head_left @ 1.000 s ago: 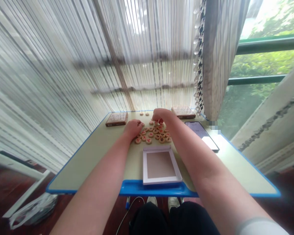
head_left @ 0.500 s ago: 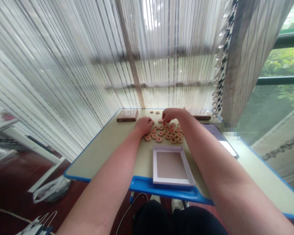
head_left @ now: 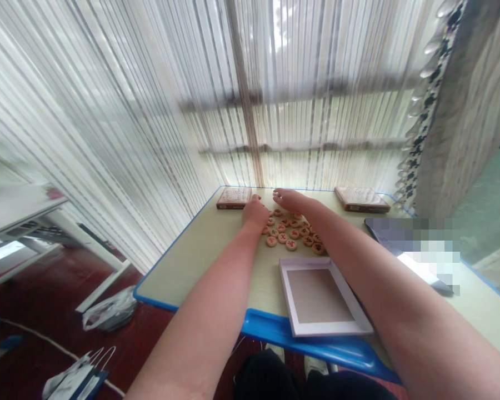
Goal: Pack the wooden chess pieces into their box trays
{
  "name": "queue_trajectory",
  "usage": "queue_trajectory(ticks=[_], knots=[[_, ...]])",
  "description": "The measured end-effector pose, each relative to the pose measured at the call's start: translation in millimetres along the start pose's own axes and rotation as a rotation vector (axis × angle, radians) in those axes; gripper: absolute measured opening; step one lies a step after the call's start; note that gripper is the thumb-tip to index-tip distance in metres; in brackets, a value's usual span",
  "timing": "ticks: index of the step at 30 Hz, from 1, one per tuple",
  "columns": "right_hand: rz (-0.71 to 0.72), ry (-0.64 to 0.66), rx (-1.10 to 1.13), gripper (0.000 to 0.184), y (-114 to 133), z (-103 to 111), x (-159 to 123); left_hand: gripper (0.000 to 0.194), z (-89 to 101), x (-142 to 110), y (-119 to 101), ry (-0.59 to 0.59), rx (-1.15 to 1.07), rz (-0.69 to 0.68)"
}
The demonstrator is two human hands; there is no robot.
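Round wooden Chinese chess pieces (head_left: pixel 294 234) with red or black characters lie in a loose group on the pale table (head_left: pixel 200 250). At the group's far left is my left hand (head_left: pixel 256 212), its fingers curled and mostly hidden behind the back of the hand. What it holds, if anything, does not show. My right hand (head_left: pixel 290 200) reaches over the group towards the far edge, fingers bent around a small pale Chinese chess piece (head_left: pixel 275 193). Nearer to me lies a shallow open box part (head_left: pixel 286 294) with white walls and a brown-grey bottom.
One flat printed box (head_left: pixel 234 198) sits at the far left corner, another printed box (head_left: pixel 361 199) at the far right. A dark tablet-like thing (head_left: pixel 385 233), partly blurred out, lies on the right. A blue tray edge (head_left: pixel 266 328) runs along the front. Stringed curtains hang behind.
The view has swung left, so the table appears further right. My right hand has moved from the group to the far edge. My left hand has shifted a little left and away from me.
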State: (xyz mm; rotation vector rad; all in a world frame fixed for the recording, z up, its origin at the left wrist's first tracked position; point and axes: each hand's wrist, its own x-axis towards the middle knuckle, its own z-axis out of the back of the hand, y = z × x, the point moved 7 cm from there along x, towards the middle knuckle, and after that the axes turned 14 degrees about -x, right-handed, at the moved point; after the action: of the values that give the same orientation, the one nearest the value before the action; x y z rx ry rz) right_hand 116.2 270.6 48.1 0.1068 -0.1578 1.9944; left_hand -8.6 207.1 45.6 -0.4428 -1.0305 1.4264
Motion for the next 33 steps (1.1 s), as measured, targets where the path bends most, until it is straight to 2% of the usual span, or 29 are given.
queue_trajectory(ticks=[3,8,13,19,25,29,33], knots=[[-0.002,-0.056,-0.020,0.046,3,2,2,0.034,5.4,4,9,-0.077,-0.064,0.043],[0.012,0.042,-0.067,0.050,7,-11,5,0.026,4.8,18,29,-0.122,-0.279,0.150],[-0.030,0.010,-0.066,0.041,-1,-3,3,0.028,1.4,25,43,-0.158,-0.440,0.215],[-0.072,0.126,-0.047,0.029,-11,4,-6,0.026,0.4,24,42,-0.156,-0.384,0.151],[-0.089,0.160,0.070,0.031,-22,9,-22,0.028,0.1,23,39,-0.121,-0.328,0.139],[-0.074,0.130,0.081,0.042,-12,13,-28,0.029,0.2,22,37,-0.112,-0.305,0.120],[0.004,0.280,0.103,0.039,3,11,-30,0.029,0.8,21,35,-0.105,-0.282,0.102]])
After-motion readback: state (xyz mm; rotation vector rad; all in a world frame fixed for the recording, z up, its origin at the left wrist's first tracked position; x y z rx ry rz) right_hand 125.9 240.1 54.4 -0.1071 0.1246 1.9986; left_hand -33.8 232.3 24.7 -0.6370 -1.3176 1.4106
